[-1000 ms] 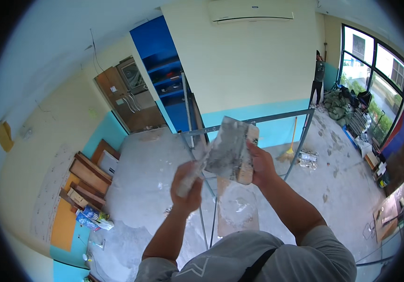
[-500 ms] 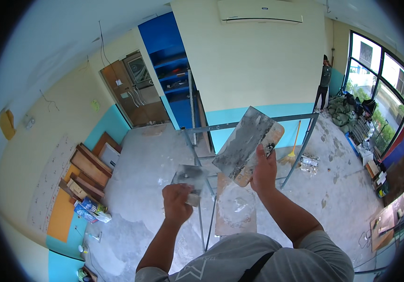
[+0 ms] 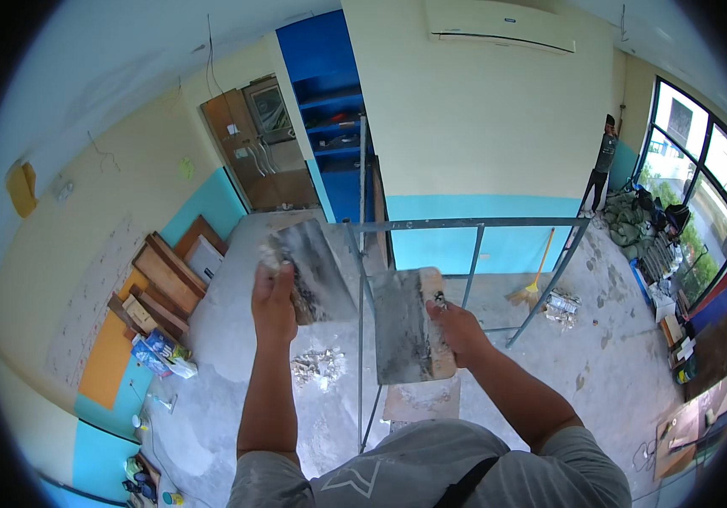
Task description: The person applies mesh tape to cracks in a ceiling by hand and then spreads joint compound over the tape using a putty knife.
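My left hand [image 3: 274, 296] is closed round the handle side of a flat rectangular plastering trowel [image 3: 321, 271], its grey blade smeared and tilted up to the right. Closed on the edge of a second plastering trowel [image 3: 402, 326] is my right hand [image 3: 461, 332]. That one has a grey, streaked face and a tan strip along the side by my fingers. A gap separates the two blades, and both are held in front of my chest above the floor. Most of each handle is hidden by my fingers.
A metal scaffold frame [image 3: 423, 225] stands before me, with a board [image 3: 431, 402] below. Debris [image 3: 317, 367] lies on the floor. Wooden panels [image 3: 165, 275] lean at the left wall. A broom [image 3: 541, 267] rests by the far wall; a person [image 3: 604, 165] stands near the windows.
My left hand has risen and moved left, turning its trowel upright. My right hand has come down, its trowel now more level. The view has shifted slightly left and up.
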